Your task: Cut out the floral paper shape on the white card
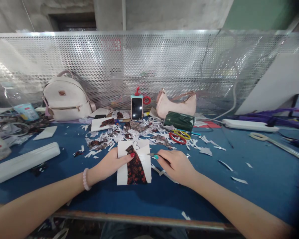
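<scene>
Left hand gripping white paper with dark cloth; right hand closed, maybe on 1 small blade.

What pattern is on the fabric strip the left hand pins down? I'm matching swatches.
Dark fabric strip with a red floral print, clearest in the head view.

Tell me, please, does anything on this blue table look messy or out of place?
Yes: white paper scraps lie strewn over the blue table behind the white card with dark floral fabric held by the left hand; more slivers are scattered to the right.
</scene>
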`<state>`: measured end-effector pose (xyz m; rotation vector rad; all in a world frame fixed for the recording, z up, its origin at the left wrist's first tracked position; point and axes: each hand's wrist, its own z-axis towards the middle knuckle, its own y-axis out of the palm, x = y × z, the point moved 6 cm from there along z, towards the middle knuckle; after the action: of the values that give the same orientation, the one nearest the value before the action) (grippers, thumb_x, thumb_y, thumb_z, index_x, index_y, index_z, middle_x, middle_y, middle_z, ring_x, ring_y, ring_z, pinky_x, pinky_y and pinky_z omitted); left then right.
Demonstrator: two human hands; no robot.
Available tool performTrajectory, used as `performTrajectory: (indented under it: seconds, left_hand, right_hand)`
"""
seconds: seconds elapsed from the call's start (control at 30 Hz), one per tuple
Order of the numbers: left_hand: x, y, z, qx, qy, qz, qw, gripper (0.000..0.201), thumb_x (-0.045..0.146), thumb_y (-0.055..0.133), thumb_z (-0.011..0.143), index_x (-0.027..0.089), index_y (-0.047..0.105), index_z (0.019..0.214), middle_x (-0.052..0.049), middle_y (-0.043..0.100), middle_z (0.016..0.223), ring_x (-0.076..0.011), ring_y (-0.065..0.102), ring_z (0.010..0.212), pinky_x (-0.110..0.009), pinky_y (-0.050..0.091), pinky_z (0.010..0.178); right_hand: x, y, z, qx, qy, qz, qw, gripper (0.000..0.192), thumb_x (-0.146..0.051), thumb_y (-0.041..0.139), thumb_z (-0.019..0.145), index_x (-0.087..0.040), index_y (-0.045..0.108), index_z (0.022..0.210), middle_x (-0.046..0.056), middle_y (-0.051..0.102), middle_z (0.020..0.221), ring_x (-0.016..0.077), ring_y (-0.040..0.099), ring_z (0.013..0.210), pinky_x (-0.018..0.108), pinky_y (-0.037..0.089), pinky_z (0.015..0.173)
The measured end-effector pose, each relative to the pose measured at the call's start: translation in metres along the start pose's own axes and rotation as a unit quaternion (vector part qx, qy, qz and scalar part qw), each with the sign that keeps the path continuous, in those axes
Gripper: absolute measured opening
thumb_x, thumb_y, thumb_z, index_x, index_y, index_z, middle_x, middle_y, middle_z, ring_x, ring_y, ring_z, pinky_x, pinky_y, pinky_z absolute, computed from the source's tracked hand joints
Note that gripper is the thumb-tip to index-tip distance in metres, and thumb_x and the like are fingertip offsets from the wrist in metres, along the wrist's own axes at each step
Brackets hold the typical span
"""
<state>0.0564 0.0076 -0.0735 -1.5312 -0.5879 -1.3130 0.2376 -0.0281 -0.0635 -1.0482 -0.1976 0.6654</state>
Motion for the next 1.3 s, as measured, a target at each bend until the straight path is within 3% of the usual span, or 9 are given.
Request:
performTrajectory:
  seconds: [0.57, 0.87, 1.3]
  left_hand:
    - [-0.001, -0.003, 0.001, 0.017, 0.001, -0.01, 1.0, 0.045, 0.044, 0.056, 0.075, 0.016, 0.058, 0.11, -0.006, 0.065, 0.11, -0.0256, 0.06, 0.097, -0.034, 0.05, 0.082]
    - [-0.006, -0.003, 0.0, 0.014, -0.013, -0.004, 1.0, 0.041, 0.043, 0.057, 0.076, 0.016, 0.06, 0.106, -0.006, 0.067, 0.104, -0.0253, 0.061, 0.096, -0.035, 0.049, 0.083]
    - [0.0, -0.002, -0.001, 0.006, -0.013, 0.023, 1.0, 0.04, 0.042, 0.056, 0.076, 0.016, 0.06, 0.106, -0.005, 0.066, 0.106, -0.0249, 0.061, 0.096, -0.033, 0.049, 0.084]
  right_hand:
    - [-0.011, 0.004, 0.0, -0.029, -0.026, -0.009, 0.999, 0.029, -0.023, 0.032, 0.09, -0.018, 0.046, 0.065, -0.001, 0.051, 0.055, 0.0111, 0.046, 0.048, 0.026, 0.023, 0.051]
    - [-0.003, -0.004, -0.001, 0.03, 0.001, -0.004, 1.0, 0.027, -0.024, 0.033, 0.09, -0.018, 0.048, 0.069, -0.001, 0.051, 0.053, 0.0119, 0.048, 0.049, 0.025, 0.026, 0.05]
    - [-0.002, 0.0, 0.0, 0.014, 0.003, -0.014, 1.0, 0.028, -0.025, 0.032, 0.09, -0.019, 0.047, 0.067, -0.001, 0.05, 0.051, 0.0113, 0.047, 0.046, 0.025, 0.024, 0.048]
